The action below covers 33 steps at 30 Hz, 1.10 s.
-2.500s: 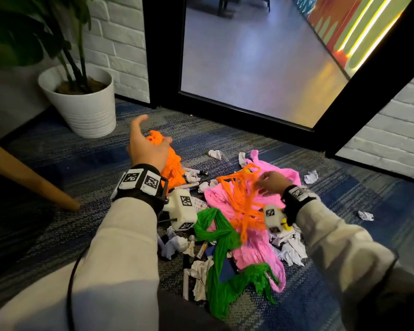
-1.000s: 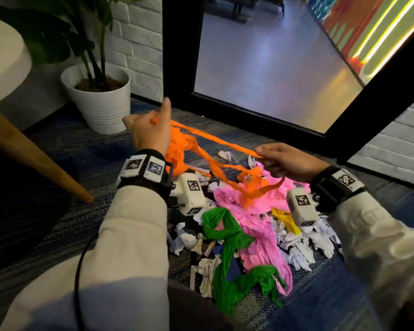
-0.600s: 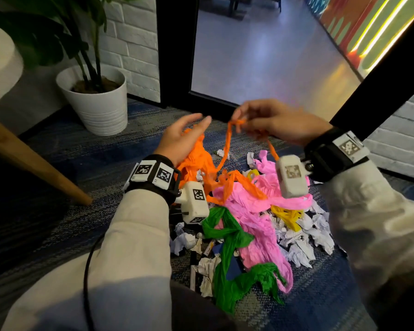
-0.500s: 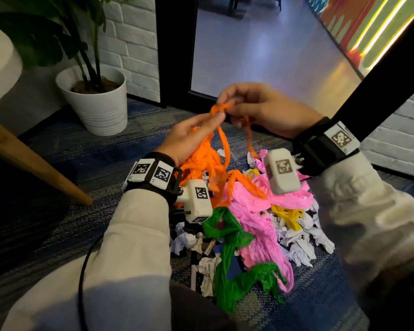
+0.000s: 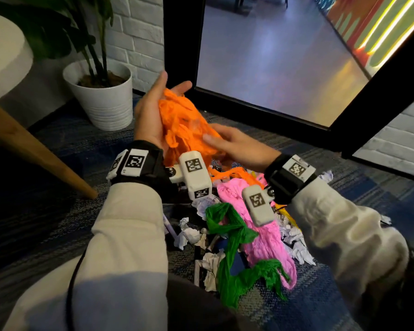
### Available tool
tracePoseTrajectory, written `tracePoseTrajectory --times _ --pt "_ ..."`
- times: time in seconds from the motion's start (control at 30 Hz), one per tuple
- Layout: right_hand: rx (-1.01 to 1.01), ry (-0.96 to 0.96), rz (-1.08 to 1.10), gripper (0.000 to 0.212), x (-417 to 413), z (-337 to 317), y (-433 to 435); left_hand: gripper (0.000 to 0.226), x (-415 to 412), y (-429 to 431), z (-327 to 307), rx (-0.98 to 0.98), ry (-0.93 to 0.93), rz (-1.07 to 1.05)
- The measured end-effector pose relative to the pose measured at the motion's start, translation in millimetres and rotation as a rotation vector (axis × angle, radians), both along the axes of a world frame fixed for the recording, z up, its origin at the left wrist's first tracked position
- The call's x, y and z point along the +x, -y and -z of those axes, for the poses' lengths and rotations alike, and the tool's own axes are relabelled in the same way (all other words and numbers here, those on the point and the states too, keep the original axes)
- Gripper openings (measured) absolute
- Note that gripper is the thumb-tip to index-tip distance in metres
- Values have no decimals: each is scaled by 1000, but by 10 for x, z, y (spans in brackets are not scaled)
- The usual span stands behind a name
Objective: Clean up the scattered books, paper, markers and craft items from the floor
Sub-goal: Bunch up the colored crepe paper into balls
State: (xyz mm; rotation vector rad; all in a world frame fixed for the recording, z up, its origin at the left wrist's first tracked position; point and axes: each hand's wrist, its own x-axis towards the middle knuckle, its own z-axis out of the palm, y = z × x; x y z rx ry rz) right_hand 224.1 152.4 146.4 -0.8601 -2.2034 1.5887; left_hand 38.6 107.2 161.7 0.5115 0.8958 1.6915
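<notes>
Blue patterned carpet (image 5: 58, 225) runs under us to a black-framed glass door (image 5: 273, 56), with a white plant pot (image 5: 105, 101) by the brick wall. Our left hand (image 5: 151, 115) is palm up with its fingers (image 5: 177, 87) spread loosely, cradling a bunched wad of orange crepe paper (image 5: 182, 125) above the floor. Our right hand (image 5: 239, 144) presses against the wad from the other side, fingers (image 5: 210, 139) laid nearly flat on it; a few orange strands trail down to the pile. Both wrists carry black bands with white tagged blocks. Below the hands, on the carpet, lie a pink crepe streamer (image 5: 263, 240), a green crepe streamer (image 5: 234, 259) crossing it, and crumpled white paper (image 5: 296, 244) around both. A slanted wooden leg (image 5: 38, 158) stands on the left.
</notes>
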Motion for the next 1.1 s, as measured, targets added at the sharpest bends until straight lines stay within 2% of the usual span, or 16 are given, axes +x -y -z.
tracePoseTrajectory --times 0.07,0.17,0.27,0.4,0.43,0.53,0.57,0.63,0.7,0.8,0.83,0.93,1.0,1.07,1.1 --pt "-60 12 -67 10 6 143 90 35 -61 -18 52 9 33 -136" --pt "-25 88 -122 24 31 344 166 40 -154 -42 102 44 39 -236" --pt "33 245 -154 35 143 496 169 50 -296 -59 121 15 -34 -273" --pt "172 505 -172 42 387 538 55 37 -273 -14 21 27 -86 -425" --pt "144 569 -172 46 459 515 -8 37 -237 -12 -7 8 -194 -466" --pt "-46 608 -115 46 632 298 -172 52 -136 -34 58 -97 -783 -554" --pt "-25 603 -125 44 674 175 -215 56 -95 -33 120 -89 -906 -505" --pt "117 593 -164 35 690 -107 -263 60 12 -28 218 -81 -987 -346" --pt "169 504 -179 29 638 -340 -288 57 148 -30 270 -66 -993 -144" --pt "-16 260 -40 41 451 -580 -320 68 375 -10 310 -14 -993 168" --pt "-43 178 14 43 381 -639 -326 59 449 -3 308 5 -982 221" --pt "55 -51 159 38 214 -741 -320 11 526 -7 196 33 -861 200" --pt "113 -156 296 35 157 -678 -305 16 446 4 91 22 -760 120" --pt "105 -202 384 36 105 -465 -279 25 327 9 25 8 -550 23" --pt "74 -197 391 37 79 -330 -231 22 287 20 10 4 -436 -12"
